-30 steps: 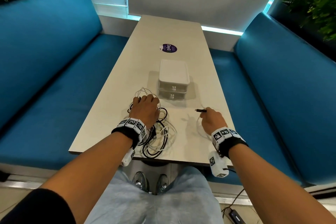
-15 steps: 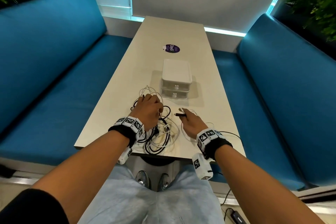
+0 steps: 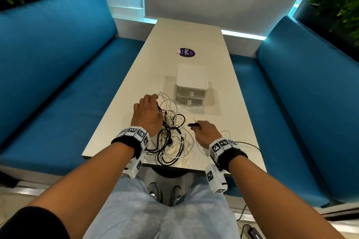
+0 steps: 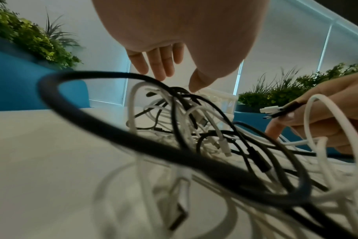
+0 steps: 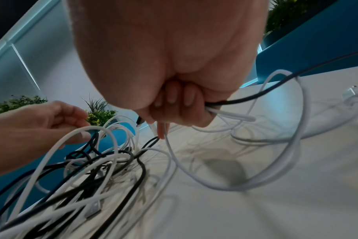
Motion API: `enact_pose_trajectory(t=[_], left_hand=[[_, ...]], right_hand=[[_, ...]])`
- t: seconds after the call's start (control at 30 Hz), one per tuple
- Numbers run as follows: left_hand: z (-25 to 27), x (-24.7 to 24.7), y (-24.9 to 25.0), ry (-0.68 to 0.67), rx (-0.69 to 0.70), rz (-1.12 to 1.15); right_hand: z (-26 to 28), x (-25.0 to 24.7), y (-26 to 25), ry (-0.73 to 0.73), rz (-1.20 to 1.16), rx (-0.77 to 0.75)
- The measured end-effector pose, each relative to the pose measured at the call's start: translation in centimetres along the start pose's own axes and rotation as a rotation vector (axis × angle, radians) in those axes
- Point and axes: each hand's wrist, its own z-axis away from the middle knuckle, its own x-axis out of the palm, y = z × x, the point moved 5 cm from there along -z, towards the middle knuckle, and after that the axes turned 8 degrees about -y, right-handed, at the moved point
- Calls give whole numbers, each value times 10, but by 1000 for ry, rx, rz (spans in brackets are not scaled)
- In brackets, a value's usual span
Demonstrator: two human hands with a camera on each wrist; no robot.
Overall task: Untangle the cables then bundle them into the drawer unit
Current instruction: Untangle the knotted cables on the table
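Note:
A tangle of black and white cables [image 3: 172,141] [image 4: 194,129] [image 5: 92,169] lies on the table's near end. My left hand [image 3: 147,116] [image 4: 174,76] hovers over its left side with fingers loosely extended, thumb tip touching the top black loops. Right of the pile, my right hand [image 3: 202,130] [image 5: 170,113] grips a black cable end [image 3: 192,124] [image 4: 284,111] and a white cable end [image 4: 268,110], both plugs pointing left. Just beyond the pile stands the white two-drawer unit [image 3: 191,75], both drawers closed.
The beige table [image 3: 223,114] is narrow, with blue benches on the left [image 3: 58,83] and right [image 3: 301,93]. A purple sticker [image 3: 186,52] sits beyond the drawer unit. Held cables trail right over the table [image 3: 250,144]; a white plug [image 5: 351,97] lies there.
My right hand has carried the cable ends left, closer to the tangle. My left hand has shifted slightly left and its fingers have lifted and loosened over the pile.

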Motion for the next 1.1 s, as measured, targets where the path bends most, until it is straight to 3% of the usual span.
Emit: enact_pose_trajectory(t=[0.1,0.27,0.47,0.7,0.87,1.1], left_hand=[[-1,4,-14,-56,-105,-67],[-3,21,-32,-283,-216,-37],[-6,24,-36,-255,-186,226],[-3,5,-17,26,-62,-23],[-3,14,-14,-80,-96,-82],[-4,16,-5,-139,-10,-48]], right_hand=[[-1,1,-1,1,-10,-5],[-1,6,-9,-30,-23,-54],[-1,10,-18,-60,-10,-101],[-5,10,-20,-65,10,-95],[-5,5,-29,-1,5,-161],[-13,5,-47,12,-66,-213]])
